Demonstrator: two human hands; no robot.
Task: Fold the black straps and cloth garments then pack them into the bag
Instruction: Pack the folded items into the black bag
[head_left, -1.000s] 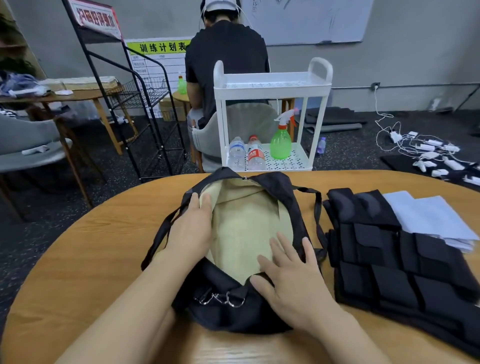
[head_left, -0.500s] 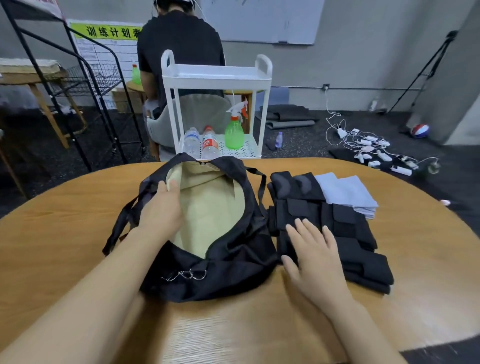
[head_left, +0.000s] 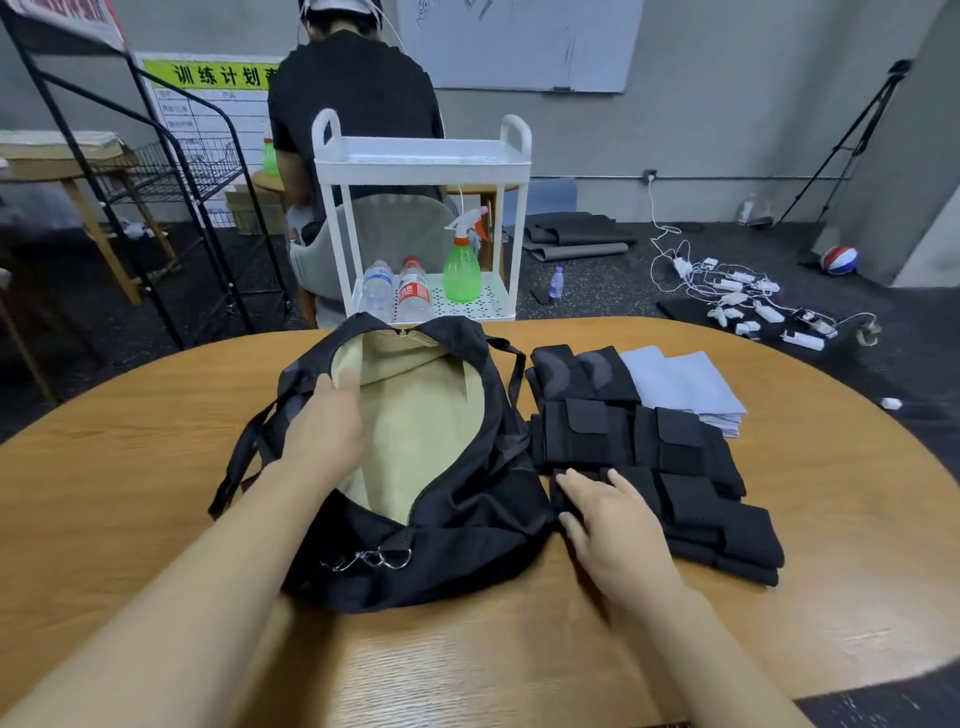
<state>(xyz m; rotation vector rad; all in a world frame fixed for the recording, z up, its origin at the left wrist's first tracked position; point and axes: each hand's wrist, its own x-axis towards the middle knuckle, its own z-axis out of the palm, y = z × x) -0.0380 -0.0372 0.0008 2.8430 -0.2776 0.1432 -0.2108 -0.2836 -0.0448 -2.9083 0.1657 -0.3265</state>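
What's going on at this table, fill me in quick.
A person is packing a black bag on a round wooden table. The left hand rests on the rim of the bag's mouth, which lies open and shows the tan lining. The right hand lies with straight fingers on the near edge of the folded black straps stacked beside the bag. A folded grey cloth lies behind the straps. Neither is in the bag yet.

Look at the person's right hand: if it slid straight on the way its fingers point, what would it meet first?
The right hand already has its fingertips at the near edge of the folded black fabric straps, so it would probably push into that stack first, though contact depth is unclear.
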